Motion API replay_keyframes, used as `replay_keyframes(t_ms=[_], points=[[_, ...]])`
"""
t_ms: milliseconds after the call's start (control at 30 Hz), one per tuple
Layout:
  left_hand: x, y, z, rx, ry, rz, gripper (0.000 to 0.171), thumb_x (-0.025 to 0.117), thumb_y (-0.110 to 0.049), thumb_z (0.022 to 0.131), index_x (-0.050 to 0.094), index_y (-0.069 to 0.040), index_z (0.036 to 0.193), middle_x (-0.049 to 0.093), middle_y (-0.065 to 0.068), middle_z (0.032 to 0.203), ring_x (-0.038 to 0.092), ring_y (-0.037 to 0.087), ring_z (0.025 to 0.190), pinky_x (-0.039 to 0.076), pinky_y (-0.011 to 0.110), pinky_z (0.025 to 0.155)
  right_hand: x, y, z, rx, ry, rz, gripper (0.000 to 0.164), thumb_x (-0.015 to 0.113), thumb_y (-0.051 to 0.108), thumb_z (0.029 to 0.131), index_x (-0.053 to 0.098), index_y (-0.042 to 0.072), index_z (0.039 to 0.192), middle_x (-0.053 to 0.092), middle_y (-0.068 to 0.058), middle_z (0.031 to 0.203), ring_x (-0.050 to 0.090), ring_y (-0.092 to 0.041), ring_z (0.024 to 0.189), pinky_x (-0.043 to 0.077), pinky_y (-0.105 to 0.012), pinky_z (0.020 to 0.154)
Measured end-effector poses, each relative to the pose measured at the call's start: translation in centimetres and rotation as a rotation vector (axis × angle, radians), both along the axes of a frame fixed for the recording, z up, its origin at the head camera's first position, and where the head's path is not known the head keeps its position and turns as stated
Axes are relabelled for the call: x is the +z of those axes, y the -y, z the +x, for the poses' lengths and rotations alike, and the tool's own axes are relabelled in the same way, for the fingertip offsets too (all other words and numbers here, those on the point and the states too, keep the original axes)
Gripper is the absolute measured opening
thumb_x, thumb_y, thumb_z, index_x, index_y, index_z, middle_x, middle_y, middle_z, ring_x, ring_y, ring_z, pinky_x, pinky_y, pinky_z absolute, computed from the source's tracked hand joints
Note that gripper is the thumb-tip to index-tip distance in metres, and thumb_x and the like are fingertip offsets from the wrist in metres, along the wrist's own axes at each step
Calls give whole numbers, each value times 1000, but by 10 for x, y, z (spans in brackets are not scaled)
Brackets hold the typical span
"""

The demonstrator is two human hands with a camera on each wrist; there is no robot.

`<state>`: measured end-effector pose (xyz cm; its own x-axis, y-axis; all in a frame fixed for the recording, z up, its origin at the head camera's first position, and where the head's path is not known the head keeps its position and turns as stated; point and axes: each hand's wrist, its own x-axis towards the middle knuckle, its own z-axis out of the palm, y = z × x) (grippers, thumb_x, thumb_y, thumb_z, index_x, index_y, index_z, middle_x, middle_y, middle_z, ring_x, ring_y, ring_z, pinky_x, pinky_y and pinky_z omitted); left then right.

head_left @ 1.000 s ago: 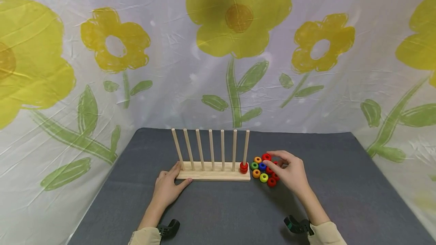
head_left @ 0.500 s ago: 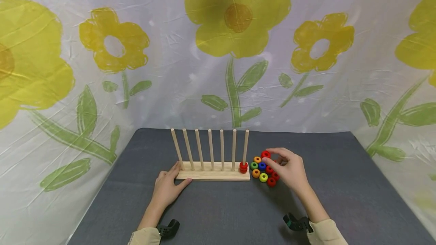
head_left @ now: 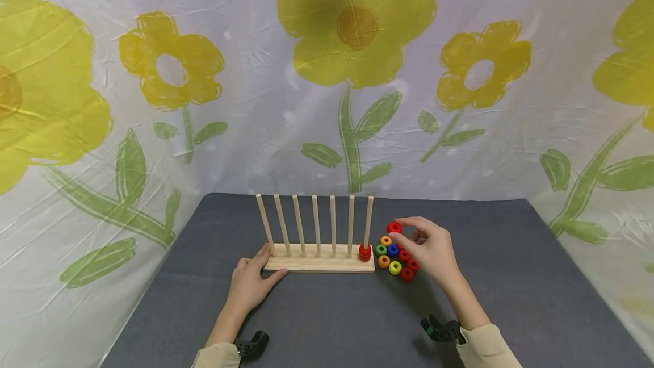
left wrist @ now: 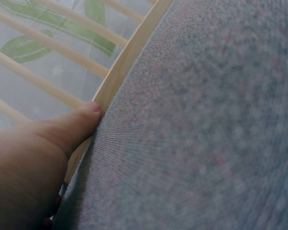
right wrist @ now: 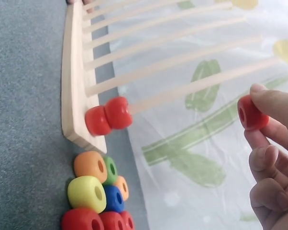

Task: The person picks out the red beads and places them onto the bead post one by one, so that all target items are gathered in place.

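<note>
A pale wooden peg rack with a row of upright pegs stands on the table. My left hand grips its left end, the thumb against the front edge. Two red beads are stacked on the rightmost peg. My right hand pinches another red bead between thumb and forefinger, raised to the right of that peg. Below it, beside the rack, lies a group of loose beads: a yellow bead, a blue bead, a green bead, two orange ones and several red.
Dark grey cloth covers the table. A pale curtain printed with yellow flowers hangs behind and at both sides. Each wrist wears a black band.
My right hand has lifted the red bead slightly and carried it a little left, toward the rightmost peg. The left hand stays put on the rack.
</note>
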<state>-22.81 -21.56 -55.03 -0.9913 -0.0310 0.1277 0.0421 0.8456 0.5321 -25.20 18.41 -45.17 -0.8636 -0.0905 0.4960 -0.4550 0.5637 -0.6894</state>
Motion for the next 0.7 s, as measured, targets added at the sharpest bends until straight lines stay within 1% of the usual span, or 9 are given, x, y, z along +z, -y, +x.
replay_keyframes(t_ms=[133, 367, 533, 700], points=[[-1, 0, 0, 2, 1, -1, 86, 78, -49, 96, 44, -6, 162, 43, 15, 166, 51, 39, 118, 41, 55, 95, 4, 3, 0, 7, -6, -2, 27, 88, 22, 90, 82, 15, 116, 78, -5, 108, 56, -8, 60, 44, -25, 50], [-1, -1, -1, -6, -20, -2, 86, 78, -48, 95, 43, -6, 162, 43, 16, 166, 52, 38, 116, 41, 54, 93, 10, 5, -2, 6, -12, 2, 30, 89, 23, 89, 82, 13, 117, 78, -4, 107, 55, -9, 62, 46, -25, 53], [-3, 0, -1, -6, -24, -5, 86, 78, -48, 95, 43, -6, 162, 44, 16, 166, 52, 39, 117, 41, 55, 94, 13, 8, -4, 9, -19, 3, 31, 89, 24, 89, 82, 12, 117, 78, -5, 108, 55, -10, 62, 46, -25, 54], [-2, 0, -1, -3, -16, -4, 86, 78, -48, 96, 43, -6, 162, 44, 16, 166, 52, 39, 119, 41, 56, 95, 15, 11, -5, 6, -13, 9, 31, 88, 26, 90, 82, 14, 118, 78, -4, 109, 54, -10, 62, 44, -25, 53]])
